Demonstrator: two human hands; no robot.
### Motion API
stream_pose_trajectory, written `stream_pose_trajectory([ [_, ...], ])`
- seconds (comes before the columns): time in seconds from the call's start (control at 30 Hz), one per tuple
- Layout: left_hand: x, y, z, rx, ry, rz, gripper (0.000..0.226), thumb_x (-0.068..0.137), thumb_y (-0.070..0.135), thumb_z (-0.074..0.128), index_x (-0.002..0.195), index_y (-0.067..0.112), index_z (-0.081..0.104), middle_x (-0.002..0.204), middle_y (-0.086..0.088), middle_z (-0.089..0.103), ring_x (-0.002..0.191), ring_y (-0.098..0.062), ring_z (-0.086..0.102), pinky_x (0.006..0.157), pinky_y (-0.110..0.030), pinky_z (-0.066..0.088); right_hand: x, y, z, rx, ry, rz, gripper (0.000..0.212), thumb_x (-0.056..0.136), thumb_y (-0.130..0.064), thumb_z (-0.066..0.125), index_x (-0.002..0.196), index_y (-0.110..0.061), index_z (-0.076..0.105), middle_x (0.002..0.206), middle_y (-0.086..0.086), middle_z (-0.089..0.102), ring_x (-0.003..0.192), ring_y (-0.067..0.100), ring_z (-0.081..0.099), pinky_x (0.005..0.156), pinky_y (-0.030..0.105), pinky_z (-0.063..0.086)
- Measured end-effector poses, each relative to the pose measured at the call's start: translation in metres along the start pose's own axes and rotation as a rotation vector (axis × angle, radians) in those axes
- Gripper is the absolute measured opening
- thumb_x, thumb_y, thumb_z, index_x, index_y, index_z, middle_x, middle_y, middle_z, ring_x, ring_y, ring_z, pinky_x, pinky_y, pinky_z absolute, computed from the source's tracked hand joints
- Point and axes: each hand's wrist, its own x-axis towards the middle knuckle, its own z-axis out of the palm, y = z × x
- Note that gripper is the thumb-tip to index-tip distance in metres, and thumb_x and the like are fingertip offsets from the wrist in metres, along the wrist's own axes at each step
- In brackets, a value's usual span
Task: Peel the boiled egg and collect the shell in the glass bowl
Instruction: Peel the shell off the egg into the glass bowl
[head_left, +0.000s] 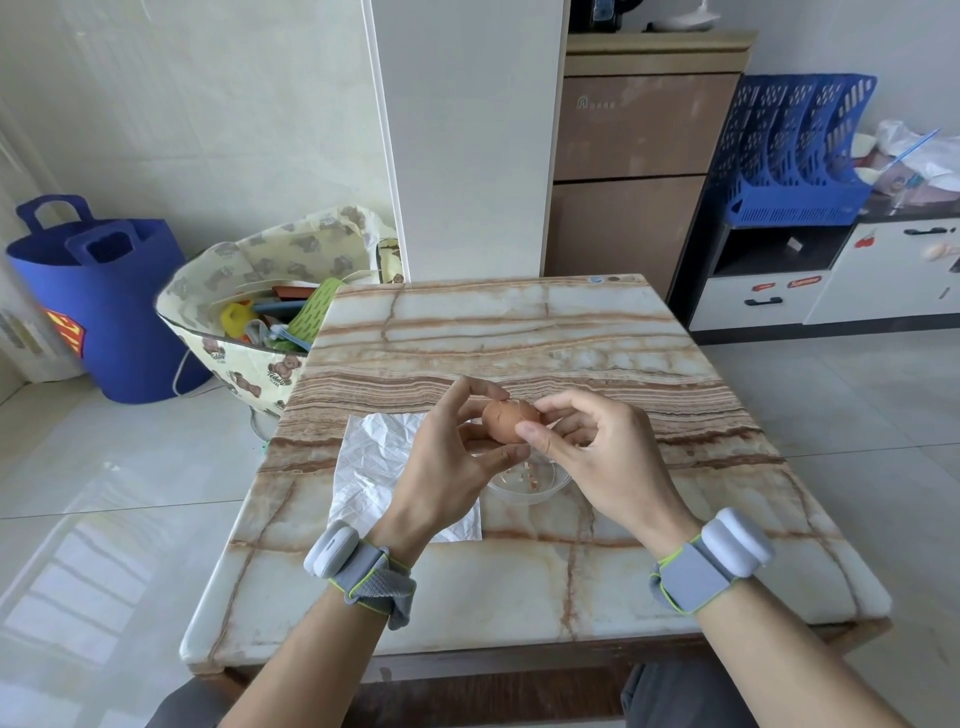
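Early stage of peeling. The egg (508, 420) is held up over the table (519, 332), just above the glass bowl (558, 483). Shell is cracked, lines visible across the top, but nearly all brown shell is seen on it. A few small shell bits are seen in the bowl, so some collecting is done. Most of the peeling is judged to be left.

The left hand (457, 457) is wrapped around the left end of the egg: thumb below, fingers curled over the top and behind, loosely closed, carrying the egg. The right hand (597, 457) is closed in at the right end: thumb tip pressed on the near side of the shell, the index finger curled to the top of it. A pinch on a shell edge is likely. Whether a flake is actually lifted can't be told; the contact point is hidden by the thumb. The other right fingers are half curled and touch nothing that can be seen.

The bowl sits on the table directly under the hands, partly hidden by them, with a crumpled white sheet (374, 467) just beside it on the left.

Next step as judged: shell to be picked off around the cracks and dropped straight down into the bowl. Risk: fragments landing on the sheet or table if the egg is moved off the bowl.
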Motion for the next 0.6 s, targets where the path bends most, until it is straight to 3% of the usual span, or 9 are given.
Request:
stream_pose_trajectory([
  [0.2,-0.001,0.001,-0.003,-0.021,-0.007,-0.018,0.048,0.076,0.001,0.089,0.112,0.016,0.06,0.102,0.003,0.073,0.084,-0.015,0.074,0.074,-0.024,0.059,0.002,-0.001,-0.003,0.031,-0.073,0.001,0.036,0.086,-0.022,0.086,0.092,-0.055,0.072,0.085,-0.02,0.077,0.074,0.007,0.075,0.071,0.019,0.058],
  [0.4,0.001,0.002,-0.002,0.021,0.002,-0.053,0.049,0.077,0.008,0.089,0.119,0.019,0.067,0.116,0.005,0.069,0.086,-0.003,0.072,0.072,-0.018,0.056,0.003,0.007,-0.003,0.047,-0.068,0.043,0.037,0.086,-0.016,0.085,0.096,-0.05,0.073,0.087,-0.011,0.08,0.08,0.007,0.077,0.08,0.025,0.061],
  [0.5,0.002,0.001,-0.001,0.033,0.014,-0.068,0.059,0.077,0.007,0.089,0.13,0.015,0.065,0.117,0.003,0.07,0.09,-0.005,0.073,0.073,-0.017,0.056,0.002,0.008,-0.004,0.057,-0.092,0.051,0.044,0.087,-0.013,0.084,0.096,-0.055,0.073,0.089,-0.014,0.079,0.082,0.007,0.077,0.08,0.023,0.06],
  [0.6,0.003,0.001,0.0,0.06,0.012,-0.072,0.052,0.077,0.008,0.089,0.125,0.012,0.069,0.114,-0.001,0.073,0.091,-0.007,0.073,0.074,-0.017,0.057,0.003,0.01,-0.005,0.044,-0.091,0.056,0.037,0.087,-0.015,0.084,0.099,-0.048,0.074,0.091,-0.01,0.08,0.085,0.008,0.077,0.085,0.031,0.062],
])
